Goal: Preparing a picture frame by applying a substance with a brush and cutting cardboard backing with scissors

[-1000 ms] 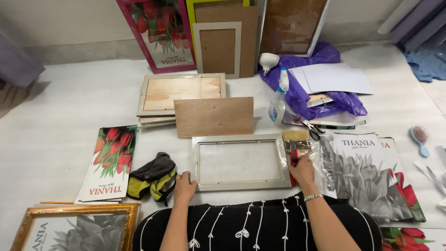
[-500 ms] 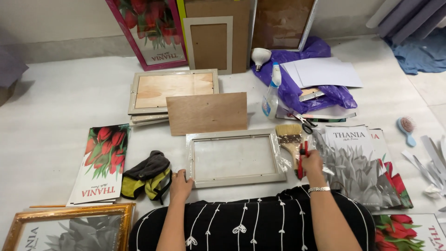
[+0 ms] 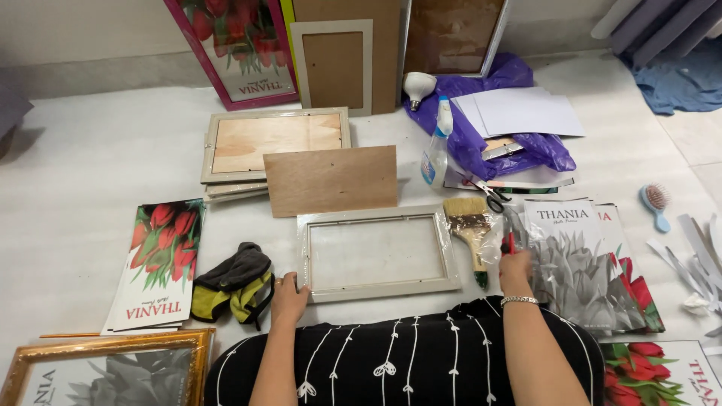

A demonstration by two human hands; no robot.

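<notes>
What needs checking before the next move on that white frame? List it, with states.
1. Left hand on the white frame: ok, at its near left corner.
2. Right hand gripping a red-handled tool: ok; kind of tool: cannot tell.
3. Frame lying flat: ok.
4. Paintbrush beside the frame's right edge: ok.
5. Plywood backing board lies just behind the frame: ok.
6. Glass in frame: cannot tell.

We see the left hand [image 3: 288, 298] resting on the white frame's [image 3: 376, 254] corner, while the right hand [image 3: 514, 263] grips a red-handled tool [image 3: 511, 242] (beside the paintbrush [image 3: 468, 229]).
</notes>
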